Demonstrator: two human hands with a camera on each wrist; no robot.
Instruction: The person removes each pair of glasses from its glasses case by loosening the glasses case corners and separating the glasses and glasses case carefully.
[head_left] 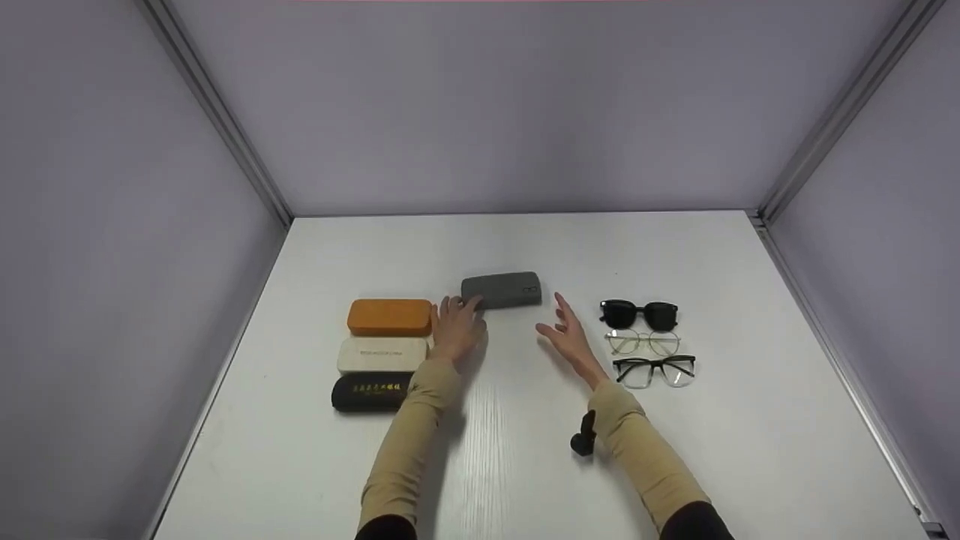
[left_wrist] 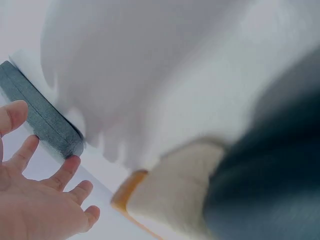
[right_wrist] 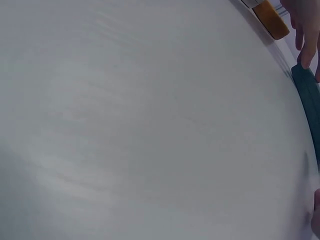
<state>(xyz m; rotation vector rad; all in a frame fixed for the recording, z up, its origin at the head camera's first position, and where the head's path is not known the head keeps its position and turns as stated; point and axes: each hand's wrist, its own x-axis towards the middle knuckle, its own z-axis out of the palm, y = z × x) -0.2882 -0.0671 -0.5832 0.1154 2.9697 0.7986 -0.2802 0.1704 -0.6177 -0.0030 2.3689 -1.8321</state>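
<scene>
A grey glasses case [head_left: 501, 290] lies closed at the middle of the table. At its left end is my left hand [head_left: 457, 330], fingers spread; in the left wrist view the fingertips [left_wrist: 71, 162] appear to touch the grey case [left_wrist: 42, 112]. To the right of the case, apart from it, my right hand [head_left: 568, 339] hovers with its fingers extended and holds nothing. The right wrist view shows the case [right_wrist: 307, 100] at its right edge, with the left hand [right_wrist: 306, 30] above its far end.
Left of my left hand, an orange case [head_left: 389, 317], a white case [head_left: 381, 354] and a black case [head_left: 367, 392] form a column. On the right lie black sunglasses [head_left: 639, 315], thin-framed glasses [head_left: 643, 343] and black-framed glasses [head_left: 655, 371]. Panels enclose the white table [head_left: 525, 465].
</scene>
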